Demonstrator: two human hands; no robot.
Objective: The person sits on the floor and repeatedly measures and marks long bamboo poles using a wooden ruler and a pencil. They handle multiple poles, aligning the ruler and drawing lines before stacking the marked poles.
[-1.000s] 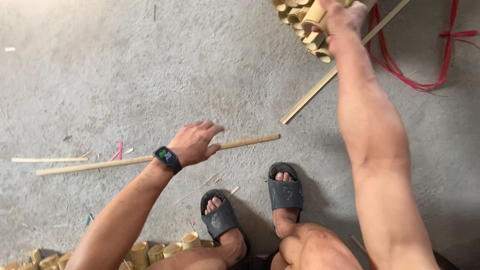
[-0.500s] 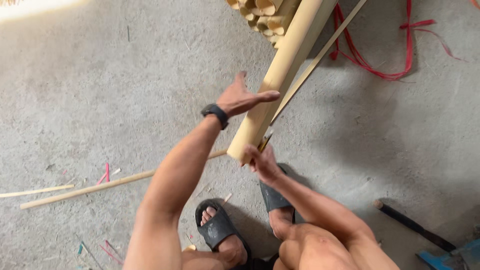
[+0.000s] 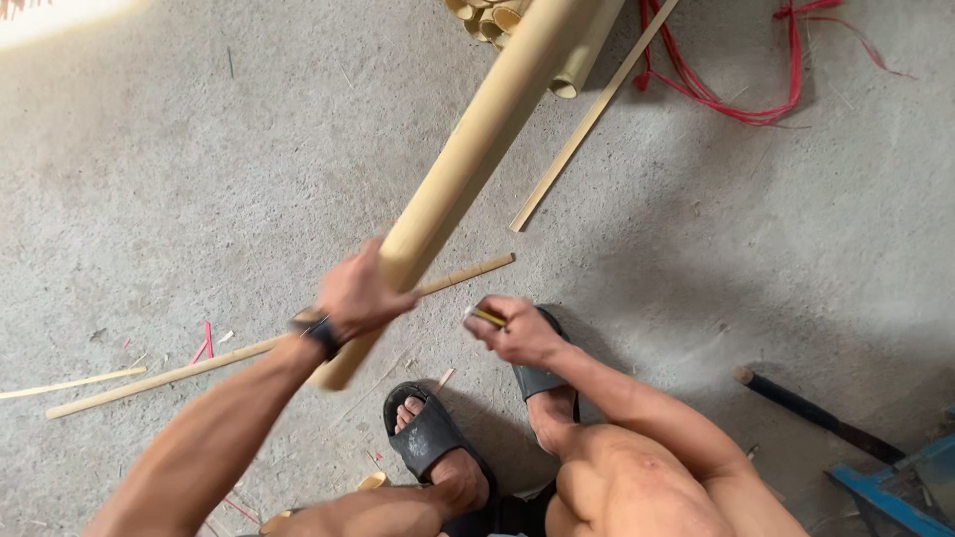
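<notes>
Left hand wraps the pole, propping it slanted above the sandals; right hand, beside the pole, pinches a small yellow tool.

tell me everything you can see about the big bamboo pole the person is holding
The bamboo pole is thick, pale tan, smooth and round, apparently dry. It slants from the top of the view down to a cut end near the left wrist, raised above the concrete floor. The left hand wraps around its lower part. The right hand, gripping a small yellowish object, is not touching it.
</notes>
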